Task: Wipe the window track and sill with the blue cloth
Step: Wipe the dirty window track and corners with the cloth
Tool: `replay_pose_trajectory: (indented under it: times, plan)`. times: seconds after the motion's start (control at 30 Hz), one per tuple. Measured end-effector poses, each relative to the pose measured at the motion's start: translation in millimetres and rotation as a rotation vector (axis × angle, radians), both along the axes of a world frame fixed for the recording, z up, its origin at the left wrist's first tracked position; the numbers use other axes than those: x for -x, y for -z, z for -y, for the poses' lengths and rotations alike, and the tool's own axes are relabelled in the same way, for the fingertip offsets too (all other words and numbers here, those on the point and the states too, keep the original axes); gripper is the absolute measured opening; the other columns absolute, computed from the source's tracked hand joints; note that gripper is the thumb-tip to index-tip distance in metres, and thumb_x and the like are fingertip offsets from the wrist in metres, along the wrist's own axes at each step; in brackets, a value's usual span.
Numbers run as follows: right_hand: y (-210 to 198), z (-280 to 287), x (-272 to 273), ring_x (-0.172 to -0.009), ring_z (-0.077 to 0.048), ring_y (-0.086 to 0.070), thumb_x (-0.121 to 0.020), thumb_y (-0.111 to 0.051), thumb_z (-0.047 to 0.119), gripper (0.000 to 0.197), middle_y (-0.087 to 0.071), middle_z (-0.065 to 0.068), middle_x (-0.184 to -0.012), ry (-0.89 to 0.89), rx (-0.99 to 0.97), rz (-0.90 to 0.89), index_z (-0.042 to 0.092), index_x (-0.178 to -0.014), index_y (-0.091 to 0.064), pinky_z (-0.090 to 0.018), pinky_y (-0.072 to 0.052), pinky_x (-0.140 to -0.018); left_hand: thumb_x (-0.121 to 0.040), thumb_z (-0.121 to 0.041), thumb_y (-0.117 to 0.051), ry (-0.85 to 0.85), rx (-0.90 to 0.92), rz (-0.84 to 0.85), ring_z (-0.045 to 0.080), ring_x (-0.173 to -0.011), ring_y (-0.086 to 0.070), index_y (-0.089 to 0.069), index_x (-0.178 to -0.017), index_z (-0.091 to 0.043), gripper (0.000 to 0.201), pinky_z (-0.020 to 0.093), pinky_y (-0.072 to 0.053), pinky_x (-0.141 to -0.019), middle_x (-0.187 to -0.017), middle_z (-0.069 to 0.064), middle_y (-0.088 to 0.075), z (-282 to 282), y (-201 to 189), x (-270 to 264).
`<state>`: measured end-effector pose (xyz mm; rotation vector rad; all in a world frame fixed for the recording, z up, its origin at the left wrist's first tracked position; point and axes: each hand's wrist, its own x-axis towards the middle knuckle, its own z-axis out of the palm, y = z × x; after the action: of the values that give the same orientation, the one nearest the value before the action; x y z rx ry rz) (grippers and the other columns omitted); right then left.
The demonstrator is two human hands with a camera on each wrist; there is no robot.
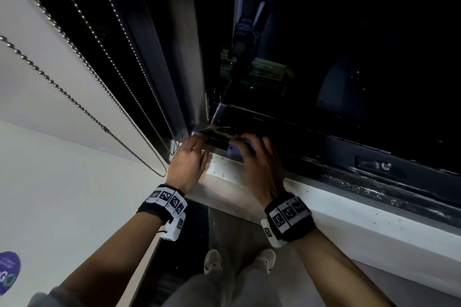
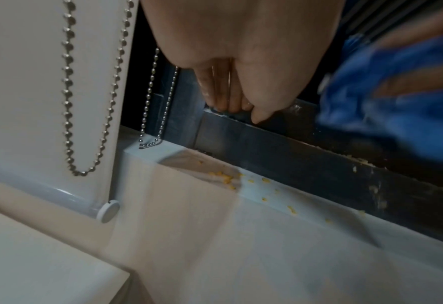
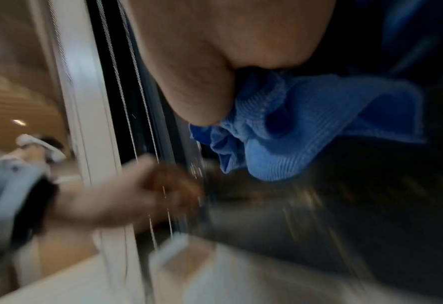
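- Head view, far left of the frame: I see bead chains [image 1: 74, 102] hanging across the white blind [image 1: 30, 77].
- At centre left, my left hand [image 1: 188, 164] rests at the corner of the dark window track [image 1: 311, 154]; the left wrist view shows its fingertips [image 2: 228, 102] curled onto the track's edge, holding nothing.
- Between the hands, yellow crumbs [image 2: 228, 179] lie on the white sill [image 1: 349, 219].
- Right of centre, my right hand [image 1: 259, 164] grips the bunched blue cloth [image 3: 280, 127], fingers curled round it, on the track, near the left hand.
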<state>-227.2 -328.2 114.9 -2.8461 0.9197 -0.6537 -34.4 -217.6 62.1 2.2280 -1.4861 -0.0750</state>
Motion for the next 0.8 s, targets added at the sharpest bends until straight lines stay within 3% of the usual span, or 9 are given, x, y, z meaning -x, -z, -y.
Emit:
replay_pose_trajectory:
  times: [0.07, 0.17, 0.3, 0.37, 0.47, 0.57, 0.63, 0.7, 0.8]
  plan:
    - [-39, 7, -10, -0.112, -0.026, -0.052, -0.097, -0.035, 0.022, 0.048, -0.062, -0.002, -0.135, -0.033, 0.031, 0.096, 0.022, -0.128, -0.072, -0.033, -0.047, -0.087, -0.105, -0.021, -0.059, -0.006, -0.004, 0.009, 0.032, -0.129, -0.058, -0.059, -0.142, -0.005, 0.041, 0.044, -0.051, -0.109, -0.139, 0.013, -0.061, -1, 1, -2]
    - [-71, 38, -47, -0.115, -0.03, -0.052, -0.095, -0.039, 0.027, 0.044, -0.061, -0.003, -0.134, 0.025, 0.044, 0.041, 0.019, -0.125, -0.071, -0.039, -0.047, -0.092, -0.106, -0.023, -0.054, -0.005, -0.032, 0.005, 0.029, -0.13, -0.058, -0.059, -0.146, -0.008, 0.043, 0.043, -0.054, -0.106, -0.146, 0.01, -0.058, -2, 3, -2]
    - [-31, 43, -100, -0.112, -0.036, -0.052, -0.087, -0.057, 0.022, 0.033, -0.063, -0.012, -0.122, -0.007, -0.099, -0.191, 0.009, -0.116, -0.068, -0.047, -0.046, -0.091, -0.102, -0.029, -0.05, -0.028, -0.142, -0.004, 0.026, -0.133, -0.057, -0.053, -0.151, -0.015, 0.051, 0.044, -0.059, -0.095, -0.154, 0.004, -0.052, -4, -1, 0]
    - [-13, 28, -96, -0.115, -0.035, -0.052, -0.088, -0.047, 0.022, 0.037, -0.061, -0.008, -0.124, -0.016, -0.051, -0.266, 0.011, -0.116, -0.067, -0.049, -0.047, -0.088, -0.101, -0.024, -0.057, -0.026, -0.148, 0.008, 0.026, -0.131, -0.059, -0.056, -0.149, -0.015, 0.049, 0.042, -0.059, -0.094, -0.154, 0.003, -0.054, -4, -4, 0]
    - [-6, 38, -66, -0.12, -0.031, -0.052, -0.089, -0.04, 0.017, 0.05, -0.058, 0.004, -0.143, -0.055, -0.054, -0.171, 0.02, -0.134, -0.063, -0.046, -0.049, -0.087, -0.101, -0.018, -0.061, -0.017, -0.126, 0.023, 0.027, -0.126, -0.064, -0.059, -0.147, -0.013, 0.047, 0.041, -0.06, -0.09, -0.151, 0.005, -0.057, -7, -8, 0]
    - [-7, 77, -55, -0.111, -0.031, -0.062, -0.082, -0.056, 0.01, 0.037, -0.068, 0.002, -0.124, 0.017, -0.184, -0.105, 0.023, -0.111, -0.076, -0.042, -0.051, -0.091, -0.101, -0.018, -0.054, 0.001, -0.128, 0.002, 0.028, -0.126, -0.063, -0.058, -0.149, -0.012, 0.048, 0.042, -0.06, -0.092, -0.152, 0.006, -0.055, -7, -8, -1]
    - [-16, 83, -67, -0.105, -0.029, -0.063, -0.081, -0.058, 0.011, 0.029, -0.069, -0.002, -0.113, 0.085, -0.351, 0.008, 0.022, -0.097, -0.079, -0.039, -0.051, -0.094, -0.101, -0.02, -0.05, -0.008, -0.137, -0.008, 0.028, -0.125, -0.063, -0.057, -0.149, -0.011, 0.049, 0.042, -0.06, -0.092, -0.151, 0.007, -0.055, -5, -8, -1]
    - [-19, 61, -88, -0.113, -0.021, -0.053, -0.094, -0.055, 0.016, 0.026, -0.062, -0.003, -0.123, 0.099, -0.413, 0.049, 0.021, -0.106, -0.077, -0.029, -0.04, -0.1, -0.1, -0.02, -0.048, -0.017, -0.139, 0.0, 0.028, -0.124, -0.063, -0.059, -0.147, -0.011, 0.048, 0.043, -0.061, -0.091, -0.15, 0.006, -0.057, -4, -8, 2]
    - [-4, 19, -94, -0.134, -0.023, -0.034, -0.1, -0.031, 0.039, 0.052, -0.045, -0.009, -0.147, 0.075, -0.448, -0.002, 0.02, -0.137, -0.062, -0.041, -0.034, -0.118, -0.097, -0.018, -0.055, -0.01, -0.148, 0.013, 0.028, -0.123, -0.063, -0.062, -0.142, -0.011, 0.045, 0.044, -0.061, -0.088, -0.147, 0.004, -0.058, -5, -8, 0]
